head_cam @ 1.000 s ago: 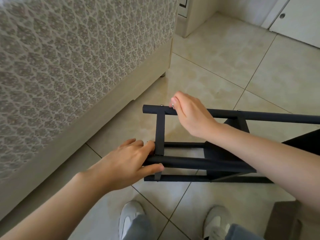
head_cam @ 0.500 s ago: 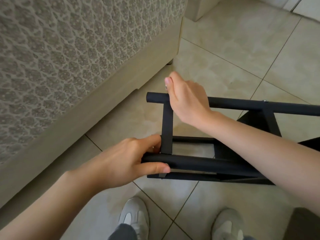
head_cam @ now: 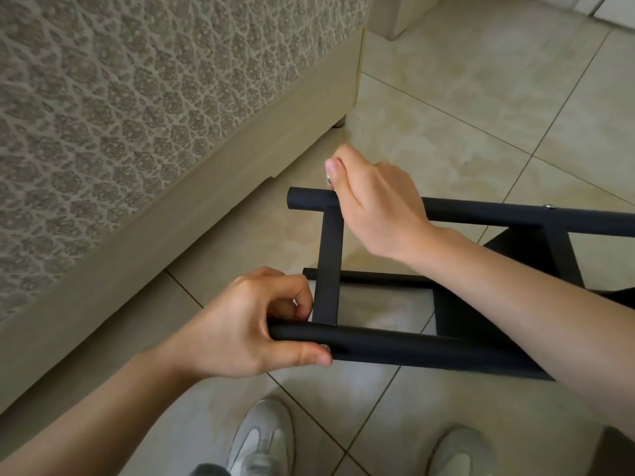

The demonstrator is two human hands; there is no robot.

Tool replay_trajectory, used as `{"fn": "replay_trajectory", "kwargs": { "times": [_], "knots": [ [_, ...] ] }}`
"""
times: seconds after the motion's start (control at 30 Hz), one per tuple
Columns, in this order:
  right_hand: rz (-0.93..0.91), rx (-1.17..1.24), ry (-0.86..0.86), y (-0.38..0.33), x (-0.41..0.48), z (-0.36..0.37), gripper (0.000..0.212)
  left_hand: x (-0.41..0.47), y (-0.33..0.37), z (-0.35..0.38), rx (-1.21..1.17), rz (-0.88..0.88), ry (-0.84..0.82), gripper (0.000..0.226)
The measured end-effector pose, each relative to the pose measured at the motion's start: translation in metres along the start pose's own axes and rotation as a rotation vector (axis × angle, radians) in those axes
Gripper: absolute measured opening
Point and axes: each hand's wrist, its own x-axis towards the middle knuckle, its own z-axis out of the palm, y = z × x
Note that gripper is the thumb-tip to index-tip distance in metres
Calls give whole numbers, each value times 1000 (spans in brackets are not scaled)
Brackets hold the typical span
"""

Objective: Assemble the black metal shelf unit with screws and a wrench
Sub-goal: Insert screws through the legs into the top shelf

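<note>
The near tube point(head_cam: 412, 345) is gripped by the left hand point(head_cam: 240, 324) at lower centre; a probable screw point(head_cam: 329, 180), pinched by the right hand point(head_cam: 374, 201), must next be seated in the far tube point(head_cam: 481, 211).

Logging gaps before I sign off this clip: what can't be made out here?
Head view only:
- Silvery speck by the right hand: too small to name.
- End joint of the near tube: hidden by the left hand.
- Shelf unit, right part: cut off by the right frame edge.
</note>
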Motion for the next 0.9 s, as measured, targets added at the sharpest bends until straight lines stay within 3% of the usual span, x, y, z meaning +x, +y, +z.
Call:
{"fn": "replay_trajectory", "kwargs": {
  "times": [0.13,0.33,0.57,0.9],
  "knots": [
    [-1,-10,-3,-2,-2,1,32,-2,-5,2,35,48,35,57],
    [14,-38,4,-5,-1,2,29,-2,-8,7,-16,37,132,41],
    [47,-48,6,-4,-2,4,34,1,-8,10,50,210,238,61],
    [69,-40,-5,-6,-2,3,32,-4,-10,14,48,244,160,56]
  ]
}}
